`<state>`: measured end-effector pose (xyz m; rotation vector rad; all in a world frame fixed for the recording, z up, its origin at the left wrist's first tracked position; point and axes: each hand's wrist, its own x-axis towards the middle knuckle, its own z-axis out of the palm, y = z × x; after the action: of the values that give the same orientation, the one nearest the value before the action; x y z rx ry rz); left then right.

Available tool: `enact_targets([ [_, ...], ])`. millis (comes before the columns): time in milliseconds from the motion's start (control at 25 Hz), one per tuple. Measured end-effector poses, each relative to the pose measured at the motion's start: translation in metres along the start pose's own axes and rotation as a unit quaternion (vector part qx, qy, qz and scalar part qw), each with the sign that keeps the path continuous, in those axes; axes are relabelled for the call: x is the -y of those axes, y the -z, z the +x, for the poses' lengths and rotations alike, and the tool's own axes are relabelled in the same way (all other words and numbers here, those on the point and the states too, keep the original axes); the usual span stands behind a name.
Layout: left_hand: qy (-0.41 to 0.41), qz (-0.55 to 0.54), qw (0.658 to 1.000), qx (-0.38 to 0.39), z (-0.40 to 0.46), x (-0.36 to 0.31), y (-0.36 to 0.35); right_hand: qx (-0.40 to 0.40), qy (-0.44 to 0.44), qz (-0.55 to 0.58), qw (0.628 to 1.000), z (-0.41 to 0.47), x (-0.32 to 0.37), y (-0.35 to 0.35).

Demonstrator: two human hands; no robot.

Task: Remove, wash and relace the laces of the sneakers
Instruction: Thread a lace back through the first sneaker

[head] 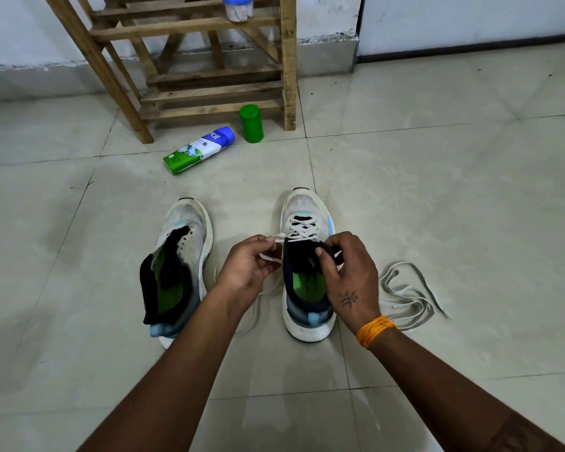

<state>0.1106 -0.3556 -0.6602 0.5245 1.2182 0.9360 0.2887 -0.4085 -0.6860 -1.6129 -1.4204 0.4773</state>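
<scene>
Sneakers are seen side by side on the tiled floor (pixel 437 190), toes pointing away. On the right sneaker (pixel 307 265), partly laced near the toe, a white lace (pixel 302 228) is pinched between the curled fingers of the left hand (pixel 250 269), beside the left row of eyelets. The dark tongue (pixel 302 257) is gripped by the right hand (pixel 349 275), thumb pressed on top. The left sneaker (pixel 180 269) is left unlaced, leaning outward. A loose lace (pixel 408 298) is piled on the floor just right of the right wrist. Farther off, a spray can (pixel 199 150) lies on its side near an upright green container (pixel 251 123), by a wooden rack (pixel 209 60).
</scene>
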Motion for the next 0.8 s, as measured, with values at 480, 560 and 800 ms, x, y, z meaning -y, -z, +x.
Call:
enact_targets([
  [480,-0.174,0.083,0.976,-0.1,-0.003,-0.015,-0.033,0.015,0.014,-0.024,1.0,0.001,-0.001,0.0],
  [560,-0.175,0.078,0.977,-0.097,-0.002,-0.016,-0.031,0.021,0.014,-0.028,0.999,0.001,0.0,0.002],
  [800,-0.213,0.073,0.973,-0.039,-0.015,-0.032,-0.035,0.021,0.001,-0.035,0.999,0.005,0.01,0.006],
])
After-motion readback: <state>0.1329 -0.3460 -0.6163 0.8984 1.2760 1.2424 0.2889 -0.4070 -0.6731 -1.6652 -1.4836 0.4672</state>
